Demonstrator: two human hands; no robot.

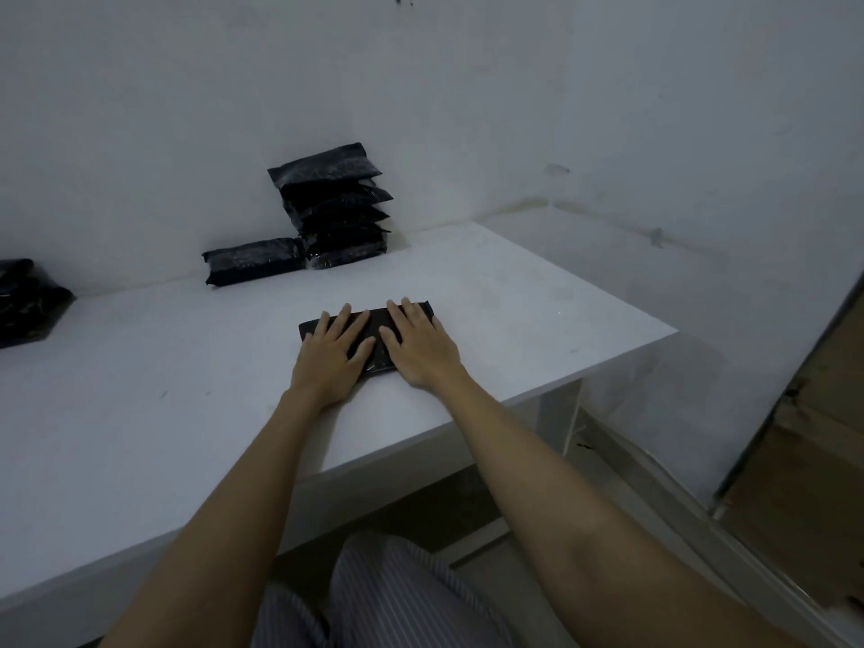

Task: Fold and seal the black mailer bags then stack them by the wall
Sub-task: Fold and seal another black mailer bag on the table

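A white table [491, 282] is set into the corner of a room, its far edge and left part against a pale wall [234, 86]. Small dark marks are seen high on that wall. A white table leg [558, 413] is visible under the right end. To the right, brown cardboard boxes [804, 484] are stacked on the floor beside a pale strip. At the bottom, grey striped trousers [397, 596] are seen below the table's near edge.
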